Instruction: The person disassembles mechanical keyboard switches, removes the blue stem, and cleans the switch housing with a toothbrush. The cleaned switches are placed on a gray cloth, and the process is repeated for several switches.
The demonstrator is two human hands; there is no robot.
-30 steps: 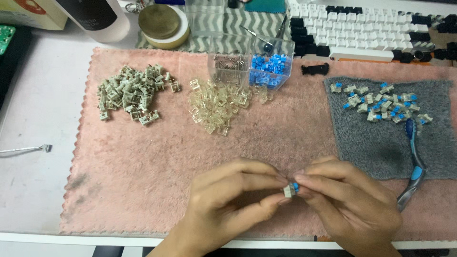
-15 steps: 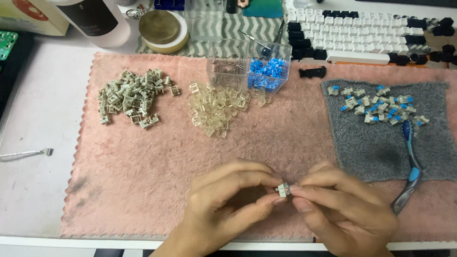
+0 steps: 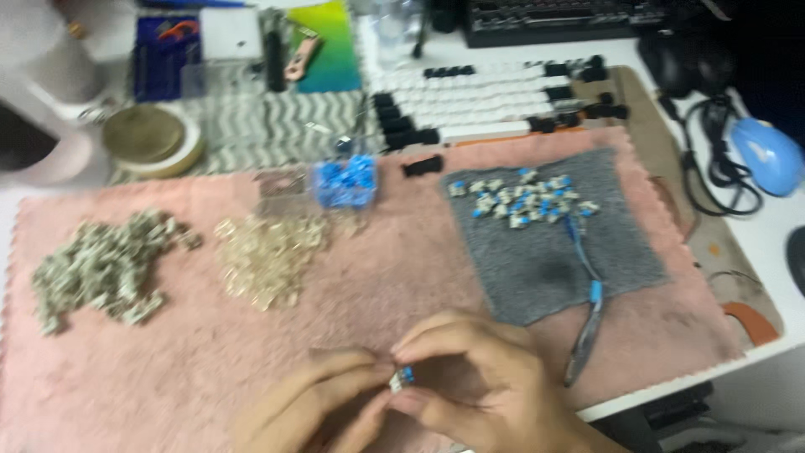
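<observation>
Pink mat (image 3: 168,369) on white desk (image 3: 755,243) | hands (image 3: 419,394) pinch blue switch (image 3: 403,377)

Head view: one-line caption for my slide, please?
Both hands, left hand and right hand, pinch a small blue-stemmed switch over a pink mat, with piles of parts beyond.

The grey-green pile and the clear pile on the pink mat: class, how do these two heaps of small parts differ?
The grey-green pile is opaque and dull; the clear pile is pale and see-through. The grey-green pile lies at the mat's left edge; the clear pile sits nearer the middle, below a tub of blue parts. Both are loose heaps of small parts on the pink mat.
</observation>
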